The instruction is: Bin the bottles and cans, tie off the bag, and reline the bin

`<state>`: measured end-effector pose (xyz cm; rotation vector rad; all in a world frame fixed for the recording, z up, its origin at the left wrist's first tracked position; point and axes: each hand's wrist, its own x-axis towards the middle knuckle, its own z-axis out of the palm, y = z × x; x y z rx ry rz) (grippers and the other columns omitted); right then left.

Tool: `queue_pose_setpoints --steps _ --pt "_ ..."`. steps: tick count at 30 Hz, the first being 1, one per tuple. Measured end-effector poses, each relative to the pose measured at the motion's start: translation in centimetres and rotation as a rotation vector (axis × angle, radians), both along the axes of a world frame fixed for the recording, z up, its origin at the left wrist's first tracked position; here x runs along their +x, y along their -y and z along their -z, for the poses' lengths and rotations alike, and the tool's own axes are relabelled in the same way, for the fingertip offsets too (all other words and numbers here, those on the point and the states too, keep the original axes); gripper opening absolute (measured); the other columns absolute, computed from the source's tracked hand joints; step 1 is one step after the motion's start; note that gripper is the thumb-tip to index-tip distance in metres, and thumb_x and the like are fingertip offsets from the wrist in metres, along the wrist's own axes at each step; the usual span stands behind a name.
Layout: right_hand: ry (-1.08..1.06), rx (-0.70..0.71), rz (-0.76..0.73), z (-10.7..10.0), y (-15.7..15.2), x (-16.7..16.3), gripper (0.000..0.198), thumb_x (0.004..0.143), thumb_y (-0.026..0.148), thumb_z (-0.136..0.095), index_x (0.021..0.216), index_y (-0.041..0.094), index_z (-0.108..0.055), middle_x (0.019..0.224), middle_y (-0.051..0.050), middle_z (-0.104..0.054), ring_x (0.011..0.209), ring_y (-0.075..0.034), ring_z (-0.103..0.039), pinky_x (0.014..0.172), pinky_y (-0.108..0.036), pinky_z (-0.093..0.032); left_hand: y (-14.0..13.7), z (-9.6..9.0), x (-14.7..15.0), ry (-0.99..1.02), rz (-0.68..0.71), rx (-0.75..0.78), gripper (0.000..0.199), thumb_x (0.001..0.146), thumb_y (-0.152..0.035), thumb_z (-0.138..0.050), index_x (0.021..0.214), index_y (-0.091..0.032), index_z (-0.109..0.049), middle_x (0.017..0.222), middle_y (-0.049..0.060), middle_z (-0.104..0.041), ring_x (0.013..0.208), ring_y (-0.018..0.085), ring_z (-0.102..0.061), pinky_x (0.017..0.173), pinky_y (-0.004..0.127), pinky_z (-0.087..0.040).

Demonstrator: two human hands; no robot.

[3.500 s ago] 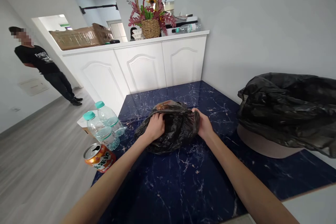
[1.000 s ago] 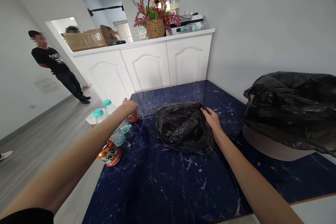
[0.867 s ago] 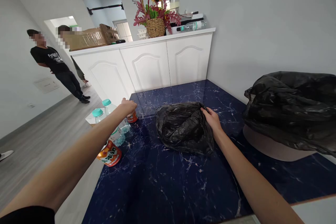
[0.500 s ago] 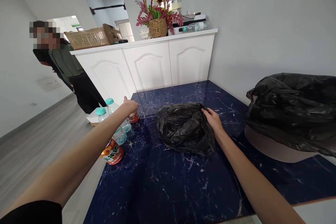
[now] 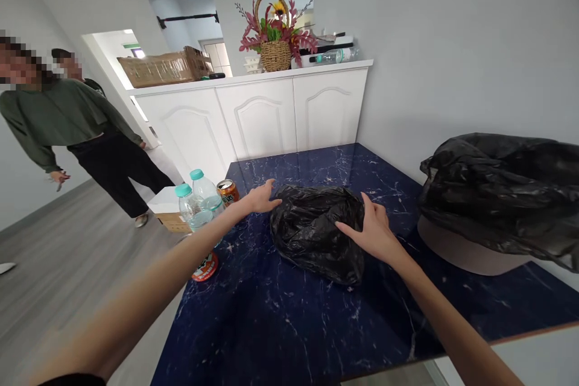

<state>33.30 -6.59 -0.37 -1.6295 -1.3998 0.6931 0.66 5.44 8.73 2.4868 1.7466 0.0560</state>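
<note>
A crumpled black plastic bag (image 5: pixel 316 235) lies on the dark blue marbled table (image 5: pixel 289 325) between my hands. At its upper left edge, my left hand (image 5: pixel 262 197) is open, thumb and fingers apart; I cannot tell whether it touches the bag. My right hand (image 5: pixel 374 230) is open at the bag's right side, its thumb stretched over the plastic. Behind my left wrist stands an orange drink can (image 5: pixel 227 191). Two clear bottles with teal caps (image 5: pixel 205 190) stand left of my forearm, which partly hides them and another orange container (image 5: pixel 207 268).
At the right stands a bin (image 5: pixel 470 253) lined with a black bag (image 5: pixel 493 193). A white cabinet (image 5: pixel 265 120) behind the table carries a flower basket (image 5: pixel 275 55) and a cardboard box (image 5: pixel 163 69). Two people (image 5: pixel 67 120) are at the left, near a box (image 5: pixel 167 208) beside the table.
My left hand has moved right, from the can to the bag's left edge. My right hand has let go of the bag's upper corner and opened. The people have shifted left.
</note>
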Motion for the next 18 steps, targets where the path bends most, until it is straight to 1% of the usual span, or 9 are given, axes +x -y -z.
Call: queue_pose_setpoints --steps 2,4,6,7,9,11,13,15,18 --pt "0.149 -0.007 0.006 0.2 1.0 0.1 0.126 0.074 0.076 -0.078 0.174 0.023 -0.022 0.154 -0.026 -0.046 0.148 -0.054 -0.042 0.116 -0.067 -0.041 0.7 1.5 1.0 0.029 -0.057 -0.017 0.046 0.104 -0.042 -0.069 0.142 -0.018 -0.062 0.140 0.013 -0.066 0.120 0.029 -0.069 0.103 0.054 -0.059" --pt "0.216 -0.031 -0.023 0.3 1.6 0.4 0.116 0.079 0.071 -0.073 0.172 0.021 -0.026 0.142 -0.027 -0.056 0.133 -0.052 -0.058 0.105 -0.063 -0.050 1.2 2.5 1.8 0.061 -0.106 -0.038 0.041 0.103 -0.039 -0.070 0.138 -0.017 -0.064 0.136 0.012 -0.067 0.116 0.027 -0.070 0.099 0.050 -0.061" --pt "0.249 -0.046 -0.063 0.0 1.8 1.0 0.101 0.082 0.061 -0.073 0.167 0.021 -0.035 0.119 -0.022 -0.069 0.106 -0.045 -0.071 0.091 -0.056 -0.055 1.4 2.7 2.5 0.108 -0.131 -0.043 0.038 0.103 -0.038 -0.071 0.135 -0.018 -0.066 0.134 0.011 -0.068 0.114 0.026 -0.071 0.096 0.047 -0.063" --pt "0.258 -0.043 -0.080 -0.4 1.8 1.4 0.094 0.083 0.055 -0.073 0.164 0.021 -0.039 0.106 -0.017 -0.072 0.092 -0.040 -0.073 0.085 -0.052 -0.056 1.5 2.3 2.7 0.140 -0.136 -0.034 0.037 0.103 -0.038 -0.071 0.133 -0.018 -0.067 0.132 0.011 -0.069 0.112 0.026 -0.071 0.094 0.046 -0.063" --pt "0.266 -0.025 -0.090 -1.9 1.7 2.0 0.081 0.086 0.045 -0.070 0.159 0.022 -0.043 0.087 -0.008 -0.072 0.074 -0.032 -0.070 0.077 -0.046 -0.055 1.8 0.6 2.9 0.224 -0.139 0.019 0.033 0.103 -0.038 -0.072 0.127 -0.017 -0.068 0.125 0.010 -0.071 0.107 0.024 -0.072 0.091 0.043 -0.063" --pt "0.252 0.063 -0.048 -4.2 2.0 2.4 0.071 0.090 0.043 -0.065 0.155 0.022 -0.046 0.086 -0.005 -0.071 0.074 -0.029 -0.069 0.076 -0.042 -0.054 2.4 -2.3 2.9 0.331 -0.138 0.125 0.025 0.103 -0.034 -0.070 0.119 -0.016 -0.069 0.114 0.008 -0.073 0.098 0.022 -0.072 0.088 0.040 -0.062" --pt "0.201 0.268 0.040 -6.9 3.0 2.5 0.064 0.093 0.044 -0.065 0.150 0.022 -0.049 0.095 -0.006 -0.071 0.083 -0.027 -0.070 0.079 -0.041 -0.056 3.7 -5.8 2.6 0.455 -0.128 0.276 0.014 0.103 -0.026 -0.061 0.114 -0.019 -0.065 0.107 0.007 -0.074 0.096 0.022 -0.072 0.085 0.035 -0.058" --pt "0.127 0.520 0.114 -9.4 4.4 2.4 0.060 0.092 0.046 -0.070 0.146 0.023 -0.054 0.100 -0.006 -0.069 0.091 -0.026 -0.071 0.085 -0.040 -0.058 5.8 -9.0 2.1 0.564 -0.109 0.425 0.016 0.105 -0.023 -0.049 0.120 -0.022 -0.056 0.110 0.006 -0.071 0.090 0.018 -0.069 0.077 0.031 -0.054" --pt "0.075 0.699 0.192 -11.1 6.8 2.5 0.050 0.093 0.043 -0.073 0.138 0.026 -0.059 0.101 -0.005 -0.067 0.097 -0.025 -0.071 0.089 -0.040 -0.059 9.6 -11.9 1.2 0.824 0.035 0.671 0.009 0.101 -0.022 -0.052 0.109 -0.026 -0.047 0.086 -0.002 -0.060 0.060 0.012 -0.052 0.057 0.028 -0.039"
